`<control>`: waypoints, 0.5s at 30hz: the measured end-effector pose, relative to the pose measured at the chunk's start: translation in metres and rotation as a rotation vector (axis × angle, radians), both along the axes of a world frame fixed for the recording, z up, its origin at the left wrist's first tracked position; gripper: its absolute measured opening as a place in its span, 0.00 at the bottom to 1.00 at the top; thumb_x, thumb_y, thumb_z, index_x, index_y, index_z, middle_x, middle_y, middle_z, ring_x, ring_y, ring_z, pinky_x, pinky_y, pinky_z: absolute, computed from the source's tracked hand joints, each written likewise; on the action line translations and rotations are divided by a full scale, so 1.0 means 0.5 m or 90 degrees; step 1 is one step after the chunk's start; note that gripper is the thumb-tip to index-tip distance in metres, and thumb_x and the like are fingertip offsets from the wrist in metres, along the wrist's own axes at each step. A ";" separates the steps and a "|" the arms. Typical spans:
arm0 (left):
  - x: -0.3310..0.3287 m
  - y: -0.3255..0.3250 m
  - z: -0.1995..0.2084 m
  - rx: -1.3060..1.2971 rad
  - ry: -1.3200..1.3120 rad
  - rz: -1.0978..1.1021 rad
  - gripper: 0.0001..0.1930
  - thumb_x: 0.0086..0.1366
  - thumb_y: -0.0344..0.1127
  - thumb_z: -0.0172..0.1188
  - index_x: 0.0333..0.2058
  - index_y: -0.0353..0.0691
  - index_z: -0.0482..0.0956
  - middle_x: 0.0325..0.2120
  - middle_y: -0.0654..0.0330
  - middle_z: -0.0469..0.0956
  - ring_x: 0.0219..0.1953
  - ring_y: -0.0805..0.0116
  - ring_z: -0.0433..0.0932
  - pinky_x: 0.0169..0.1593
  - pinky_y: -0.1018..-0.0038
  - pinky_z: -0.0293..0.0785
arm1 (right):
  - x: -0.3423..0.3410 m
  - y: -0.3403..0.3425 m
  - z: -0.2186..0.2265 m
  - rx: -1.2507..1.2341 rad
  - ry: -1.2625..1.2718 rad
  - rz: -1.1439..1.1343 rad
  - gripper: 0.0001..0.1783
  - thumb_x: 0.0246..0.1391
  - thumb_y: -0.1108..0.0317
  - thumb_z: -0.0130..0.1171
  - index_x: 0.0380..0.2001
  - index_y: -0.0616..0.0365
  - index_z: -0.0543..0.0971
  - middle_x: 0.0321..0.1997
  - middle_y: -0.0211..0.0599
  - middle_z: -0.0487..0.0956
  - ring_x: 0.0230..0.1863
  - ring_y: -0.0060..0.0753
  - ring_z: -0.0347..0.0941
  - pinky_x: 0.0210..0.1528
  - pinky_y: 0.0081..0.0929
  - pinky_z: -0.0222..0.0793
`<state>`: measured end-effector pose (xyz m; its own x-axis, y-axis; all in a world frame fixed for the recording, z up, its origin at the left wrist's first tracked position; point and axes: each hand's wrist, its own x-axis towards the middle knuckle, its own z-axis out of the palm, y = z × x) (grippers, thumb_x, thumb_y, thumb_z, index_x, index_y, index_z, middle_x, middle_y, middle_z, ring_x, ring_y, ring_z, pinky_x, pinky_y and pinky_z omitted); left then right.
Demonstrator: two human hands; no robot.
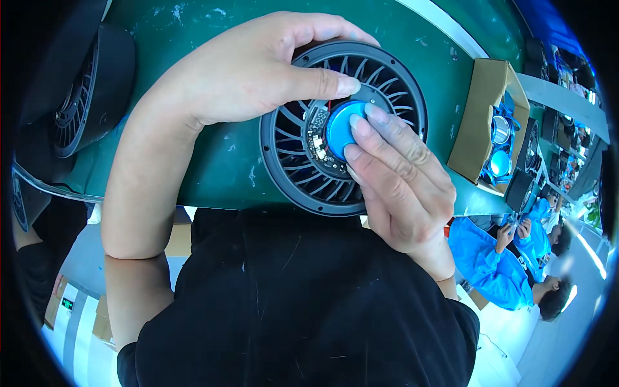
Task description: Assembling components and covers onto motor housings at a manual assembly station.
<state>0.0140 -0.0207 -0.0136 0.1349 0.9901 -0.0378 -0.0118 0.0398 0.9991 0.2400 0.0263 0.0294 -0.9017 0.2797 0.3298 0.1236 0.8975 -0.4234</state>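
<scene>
A round black housing with curved vanes lies on the green bench close to my body. In its hub, a partly covered circuit board shows small white connectors, and a bit of red wire runs by it. My left hand reaches around the far side, fingers curled over the rim and thumb on the hub. A blue round disc sits at the hub's middle. The fingers of my right hand are held together and press on this disc; its thumb is mostly hidden beneath them.
To the right stands an open cardboard box with several blue-wrapped round parts. Large black round housings stand on edge at the left. Beyond the box, people in blue jackets sit along the bench. The green bench top has pale scuffs.
</scene>
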 end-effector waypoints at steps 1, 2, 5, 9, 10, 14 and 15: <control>0.001 0.000 -0.001 0.003 -0.003 0.000 0.23 0.63 0.33 0.63 0.57 0.35 0.72 0.47 0.59 0.78 0.49 0.70 0.77 0.56 0.76 0.71 | 0.001 -0.002 0.001 0.019 -0.011 0.001 0.13 0.43 0.80 0.67 0.37 0.63 0.83 0.46 0.47 0.83 0.54 0.49 0.78 0.54 0.38 0.75; 0.005 0.000 -0.001 0.002 -0.007 0.001 0.23 0.63 0.33 0.63 0.57 0.35 0.72 0.47 0.59 0.78 0.49 0.70 0.77 0.56 0.76 0.71 | 0.001 -0.004 0.002 0.039 -0.023 0.001 0.13 0.44 0.80 0.66 0.37 0.62 0.83 0.46 0.47 0.83 0.54 0.49 0.78 0.54 0.38 0.75; 0.021 -0.004 0.007 -0.037 -0.076 0.050 0.22 0.63 0.33 0.64 0.55 0.34 0.74 0.42 0.59 0.80 0.49 0.70 0.77 0.55 0.76 0.71 | 0.002 -0.016 0.001 0.046 -0.031 -0.018 0.14 0.44 0.80 0.66 0.38 0.63 0.83 0.46 0.47 0.83 0.54 0.49 0.78 0.55 0.38 0.75; -0.001 0.035 -0.053 0.572 0.107 -0.029 0.16 0.67 0.29 0.57 0.52 0.32 0.71 0.43 0.58 0.77 0.42 0.77 0.73 0.47 0.78 0.72 | 0.002 -0.016 0.000 0.035 -0.026 -0.013 0.15 0.44 0.79 0.67 0.39 0.64 0.83 0.47 0.48 0.82 0.54 0.51 0.77 0.57 0.39 0.73; 0.000 0.032 -0.056 0.573 0.103 -0.030 0.16 0.67 0.29 0.57 0.52 0.32 0.71 0.43 0.58 0.77 0.42 0.77 0.73 0.47 0.78 0.72 | 0.003 -0.014 -0.001 0.028 -0.023 -0.010 0.16 0.44 0.79 0.67 0.39 0.64 0.82 0.48 0.48 0.82 0.54 0.51 0.77 0.57 0.39 0.73; 0.000 0.020 -0.039 0.488 0.027 -0.070 0.19 0.67 0.29 0.57 0.55 0.30 0.70 0.45 0.57 0.77 0.46 0.73 0.74 0.52 0.77 0.72 | 0.005 0.022 0.012 -0.059 0.038 0.017 0.18 0.43 0.77 0.68 0.42 0.66 0.82 0.49 0.51 0.81 0.56 0.54 0.76 0.59 0.42 0.70; 0.004 0.017 -0.015 0.281 -0.040 -0.059 0.19 0.67 0.29 0.57 0.55 0.30 0.70 0.45 0.57 0.77 0.46 0.73 0.74 0.52 0.77 0.72 | 0.003 0.026 0.011 -0.057 0.035 0.015 0.18 0.43 0.77 0.68 0.42 0.66 0.82 0.49 0.51 0.81 0.56 0.54 0.76 0.59 0.42 0.70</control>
<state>0.0160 -0.0124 -0.0213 0.2124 0.8934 0.3960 -0.0896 -0.3857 0.9183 0.2413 0.0394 0.0348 -0.8897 0.2890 0.3536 0.0770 0.8582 -0.5075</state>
